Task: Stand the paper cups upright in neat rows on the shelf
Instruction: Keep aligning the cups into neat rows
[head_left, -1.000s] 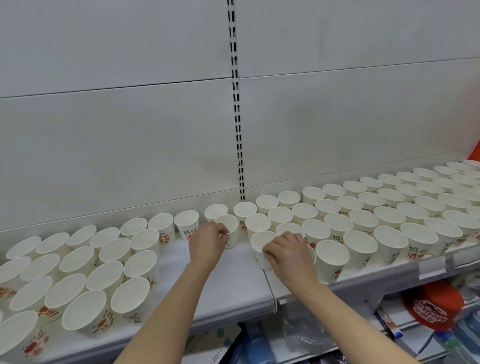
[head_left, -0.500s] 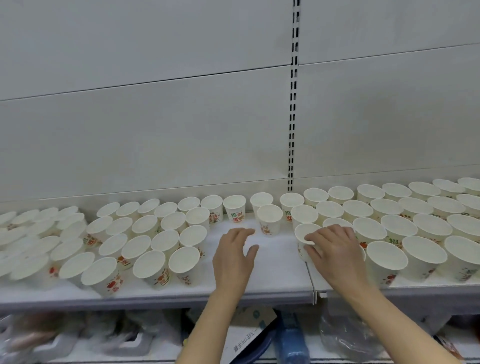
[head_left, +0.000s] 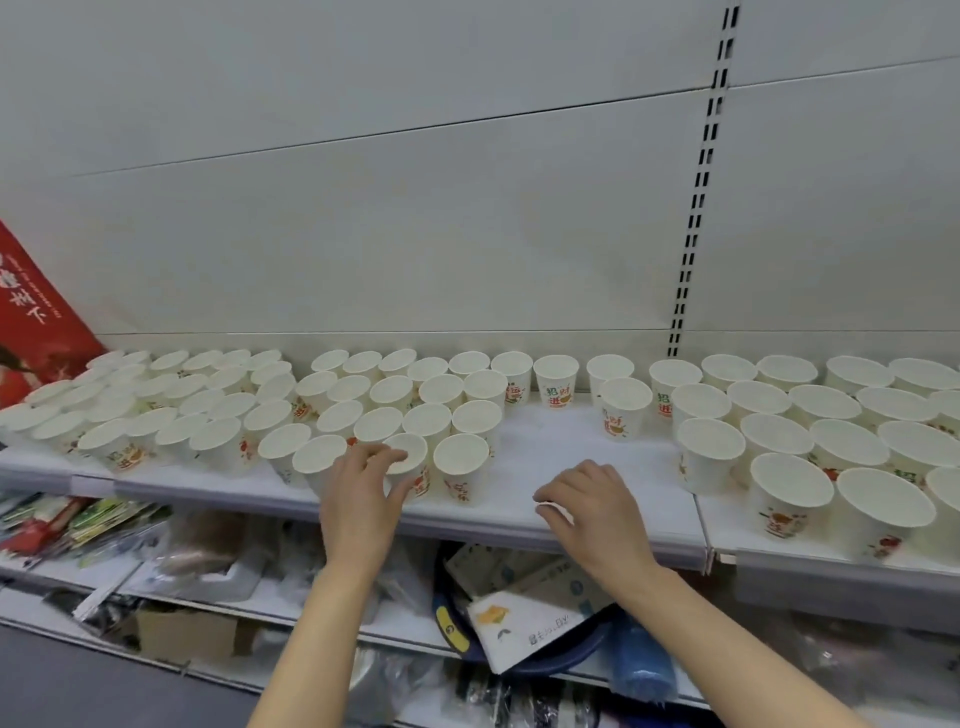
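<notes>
The shelf (head_left: 545, 499) carried a great many white paper cups (head_left: 436, 389), all standing upright with mouths up, several showing red, orange and green print on their sides. They fell into 2 blocks: a dense block on the left running back to the wall, and another on the right that ran out of view. Between the blocks lay a bare strip of shelf, where 1 lone cup (head_left: 623, 408) stood just in front of the back row.

The left hand (head_left: 358, 499) reached into the front of the left block, its fingers curved around the near side of a front-row cup (head_left: 410, 462), thumb side toward the rim; whether it truly gripped the cup or only touched it could not be told. The cup beside it (head_left: 462, 470) stood just to the right, apart from the hand.

The right hand (head_left: 592, 506) rested palm down on the bare front part of the shelf, fingers loosely bent and holding nothing, well apart from the cups on the right.

Below the shelf sat a lower shelf of packaged goods, among them a blue basket (head_left: 561, 660) holding paper packs. A red printed sign (head_left: 31, 332) leaned at the far left.
</notes>
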